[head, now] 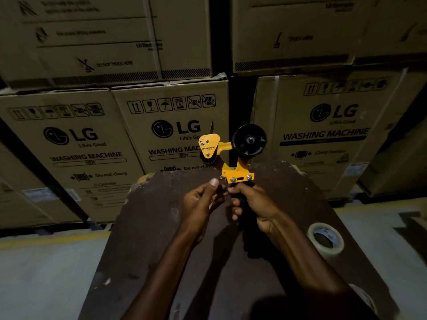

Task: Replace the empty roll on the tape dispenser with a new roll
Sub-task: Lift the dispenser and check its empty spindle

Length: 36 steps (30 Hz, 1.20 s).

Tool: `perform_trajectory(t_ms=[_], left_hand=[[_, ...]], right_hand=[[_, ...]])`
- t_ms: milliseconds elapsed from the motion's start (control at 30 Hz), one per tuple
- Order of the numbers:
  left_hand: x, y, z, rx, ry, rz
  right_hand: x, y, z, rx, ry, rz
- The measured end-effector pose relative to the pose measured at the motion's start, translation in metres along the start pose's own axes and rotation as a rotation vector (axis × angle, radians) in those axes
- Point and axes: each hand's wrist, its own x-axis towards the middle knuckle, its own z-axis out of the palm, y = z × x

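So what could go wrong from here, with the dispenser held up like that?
The right hand alone grips the tape dispenser by its handle above the dark board; a slip could drop it. The left hand pinches close under the yellow frame, where an edge might nick a finger. The new tape roll lies near the board's right edge, beside the right forearm, and a nudge might knock it off.

Tabletop (pixel 161 227) open on left; tape roll (pixel 325 237) sits right, boxes (pixel 171 135) behind
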Motion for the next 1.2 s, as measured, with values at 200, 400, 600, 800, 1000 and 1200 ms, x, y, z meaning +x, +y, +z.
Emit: perform_trajectory(t_ms=[200, 400, 600, 800, 1000, 1200], left_hand=[[-0.001, -0.002, -0.001, 0.01, -0.012, -0.015], [-0.001, -0.005, -0.002, 0.028, -0.024, -0.026], [0.002, -0.009, -0.006, 0.099, -0.008, -0.032], [0.002, -0.017, -0.009, 0.254, 0.045, 0.085], [-0.006, -0.034, -0.027, 0.331, 0.056, 0.042], [-0.018, -0.064, -0.052, 0.385, 0.072, -0.067]], right_hand=[[0.001, 0.005, -0.003, -0.007, 0.015, 0.017], [0.004, 0.009, -0.006, 0.005, 0.009, 0.02], [0.002, 0.009, -0.008, 0.0, 0.032, 0.039], [0.004, 0.015, -0.013, -0.003, 0.067, 0.065], [0.003, 0.036, -0.024, -0.016, 0.103, 0.1], [-0.004, 0.075, -0.034, -0.091, 0.179, 0.195]])
